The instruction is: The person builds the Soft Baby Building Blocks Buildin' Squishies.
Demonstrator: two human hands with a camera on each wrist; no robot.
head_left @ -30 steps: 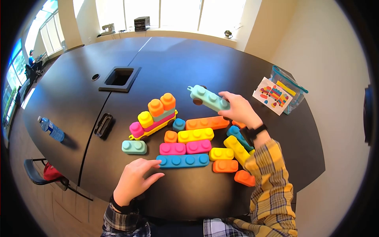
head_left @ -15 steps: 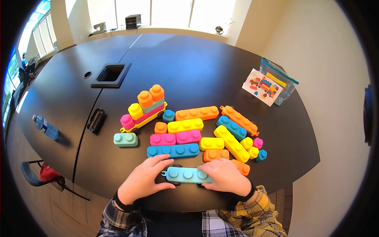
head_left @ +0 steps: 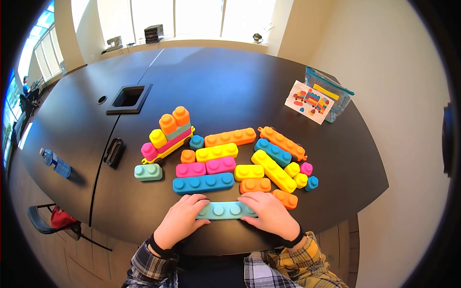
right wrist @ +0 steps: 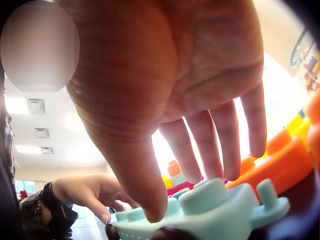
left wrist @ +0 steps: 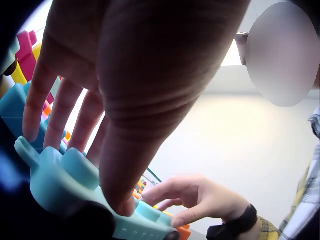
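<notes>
A pale turquoise toy train wagon (head_left: 226, 210) with studs on top lies level near the table's front edge. My left hand (head_left: 180, 218) holds its left end, thumb on the near side and fingers on the far side. At the other end, my right hand (head_left: 270, 214) holds it the same way. Dark wheels (left wrist: 90, 222) show under the wagon in the left wrist view, and a coupling peg (right wrist: 267, 194) sticks up at its end in the right wrist view. Just beyond the hands lie a long blue block (head_left: 203, 183) and an orange block (head_left: 255, 185).
Pink (head_left: 221, 165), yellow (head_left: 273, 171) and other blocks lie in rows behind. A yellow wagon stacked with blocks (head_left: 168, 139) stands at left, near a pale green block (head_left: 148, 172). Farther out are a water bottle (head_left: 55, 163), a picture card (head_left: 309, 102) and a clear bag (head_left: 342, 103).
My right hand has brought the turquoise wagon from above the far blocks down to the front edge. My left hand has closed on its other end. An orange wagon uncovered at right stays put.
</notes>
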